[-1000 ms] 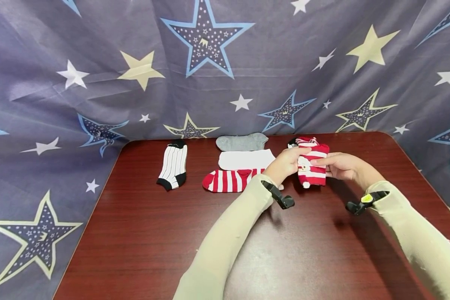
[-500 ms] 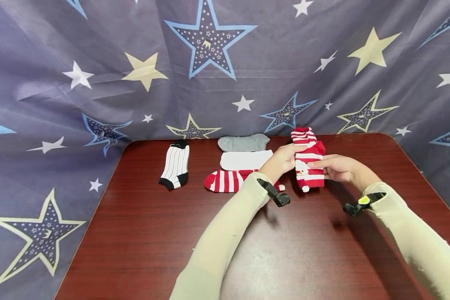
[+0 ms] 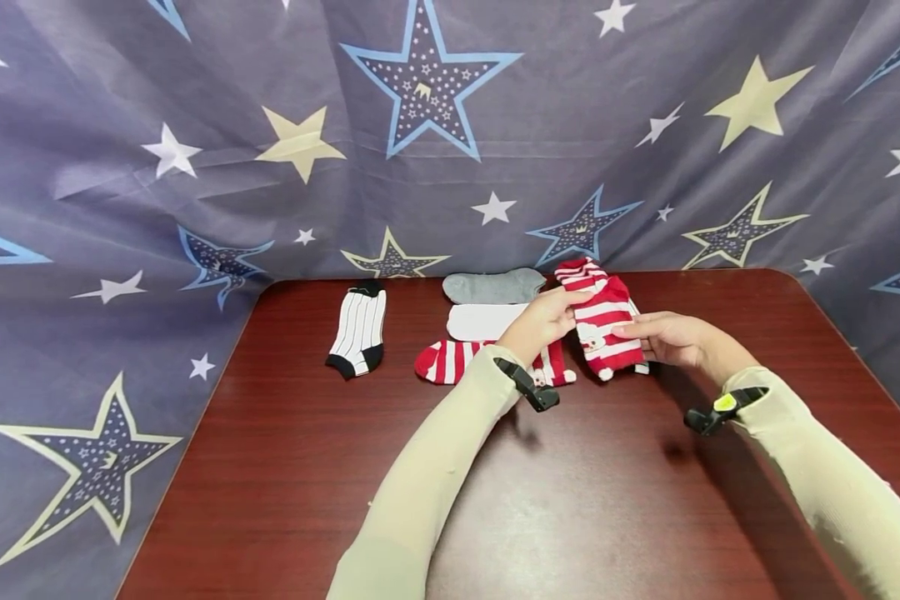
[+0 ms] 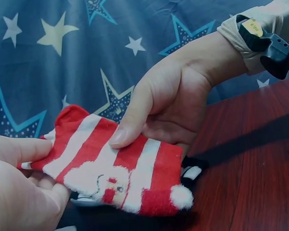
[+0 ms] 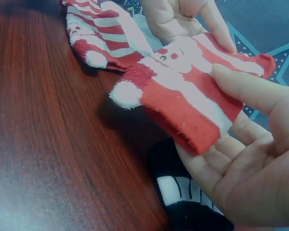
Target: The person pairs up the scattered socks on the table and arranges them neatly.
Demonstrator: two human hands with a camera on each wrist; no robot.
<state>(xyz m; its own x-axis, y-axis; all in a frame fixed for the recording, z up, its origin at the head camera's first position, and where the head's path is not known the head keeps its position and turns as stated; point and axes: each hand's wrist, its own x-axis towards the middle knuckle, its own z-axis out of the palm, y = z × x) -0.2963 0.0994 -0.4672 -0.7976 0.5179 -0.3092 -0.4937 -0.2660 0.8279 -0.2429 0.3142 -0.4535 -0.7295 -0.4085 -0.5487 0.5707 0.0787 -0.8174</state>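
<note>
Both hands hold a red-and-white striped sock (image 3: 607, 323) with a fuzzy bearded face and white pompom, raised over the table's back right. My left hand (image 3: 542, 323) pinches its left edge between thumb and fingers. On its right side, my right hand (image 3: 675, 340) grips it, thumb on top and fingers underneath. A matching striped sock (image 3: 450, 363) lies on the table, partly behind my left hand and forearm. Under the held sock, a black-and-white sock (image 5: 178, 190) lies on the table, mostly covered in the head view.
A white sock (image 3: 480, 322) and a grey sock (image 3: 493, 287) lie behind the matching striped sock. Farther left is another black-and-white sock (image 3: 358, 329) with thin stripes. A star-printed cloth (image 3: 450, 200) hangs along the back edge of the brown table (image 3: 300, 483).
Both hands have shifted left with the striped sock. Its folded-over top has opened out and now tilts to the left. The black-and-white sock under it shows at its right edge.
</note>
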